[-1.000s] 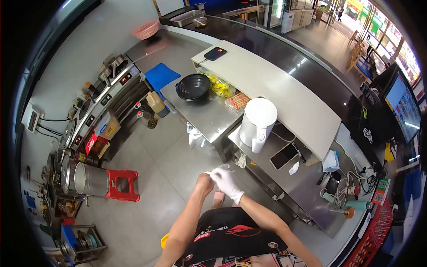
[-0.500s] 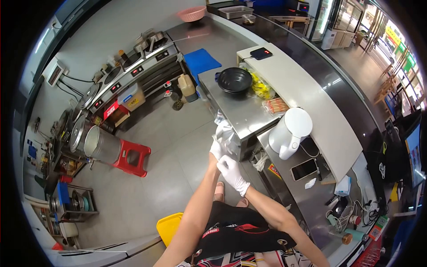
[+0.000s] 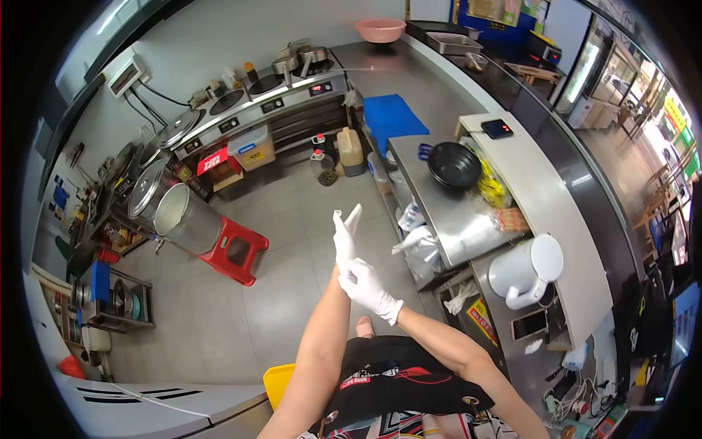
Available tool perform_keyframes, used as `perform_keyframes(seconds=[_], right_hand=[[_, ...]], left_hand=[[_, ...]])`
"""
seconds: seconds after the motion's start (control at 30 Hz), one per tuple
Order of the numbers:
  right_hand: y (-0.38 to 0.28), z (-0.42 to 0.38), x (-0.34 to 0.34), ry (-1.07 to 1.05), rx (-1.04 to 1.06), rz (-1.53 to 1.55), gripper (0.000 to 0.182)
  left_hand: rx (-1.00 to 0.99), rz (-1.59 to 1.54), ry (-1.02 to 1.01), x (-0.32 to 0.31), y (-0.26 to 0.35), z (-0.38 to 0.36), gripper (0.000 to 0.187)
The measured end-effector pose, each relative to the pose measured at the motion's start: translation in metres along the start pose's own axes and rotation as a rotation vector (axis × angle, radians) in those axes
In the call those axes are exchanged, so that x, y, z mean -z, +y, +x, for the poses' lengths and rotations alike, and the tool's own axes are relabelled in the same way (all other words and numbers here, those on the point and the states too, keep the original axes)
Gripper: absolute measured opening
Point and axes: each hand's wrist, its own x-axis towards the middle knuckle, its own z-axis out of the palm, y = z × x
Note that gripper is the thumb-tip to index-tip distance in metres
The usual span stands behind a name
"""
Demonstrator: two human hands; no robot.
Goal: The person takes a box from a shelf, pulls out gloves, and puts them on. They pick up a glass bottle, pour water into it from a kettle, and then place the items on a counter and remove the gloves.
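My left hand (image 3: 345,240) is raised in front of me over the floor, in a white disposable glove with its fingers stretched out. My right hand (image 3: 370,290), gloved in white too, is closed at the left wrist. Its fingers pinch the cuff of the left glove (image 3: 344,265); the exact grip is partly hidden by the knuckles. Below both arms is the black apron (image 3: 395,373) I wear.
To the right stand a steel counter with a black bowl (image 3: 454,165), a white kettle (image 3: 526,269) and a phone (image 3: 529,325). On the left, a steel pot (image 3: 191,223) rests on a red stool (image 3: 235,252). Induction cookers (image 3: 270,102) line the back wall.
My view has turned left, so the counter appears farther right. The left hand has tipped upward, its fingers now straight and clear of the counter; the right hand stays at the left wrist.
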Motion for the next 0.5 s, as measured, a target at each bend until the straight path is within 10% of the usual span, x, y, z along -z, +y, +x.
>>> perform_keyframes(seconds=[0.27, 0.4, 0.47, 0.5], right_hand=[[-0.013, 0.060, -0.080, -0.221, -0.009, 0.041, 0.014], [-0.005, 0.086, -0.107, -0.304, -0.119, 0.139, 0.019], [0.003, 0.107, -0.115, -0.365, -0.193, 0.183, 0.018], [0.012, 0.119, -0.118, -0.325, -0.288, 0.289, 0.016]], left_hand=[[0.237, -0.359, 0.148, 0.100, 0.022, 0.068, 0.086], [0.156, 0.355, 0.744, 0.062, 0.077, 0.088, 0.084], [0.023, 0.368, -0.058, 0.143, 0.028, 0.116, 0.081], [0.220, 0.572, -0.059, 0.144, 0.039, 0.123, 0.074]])
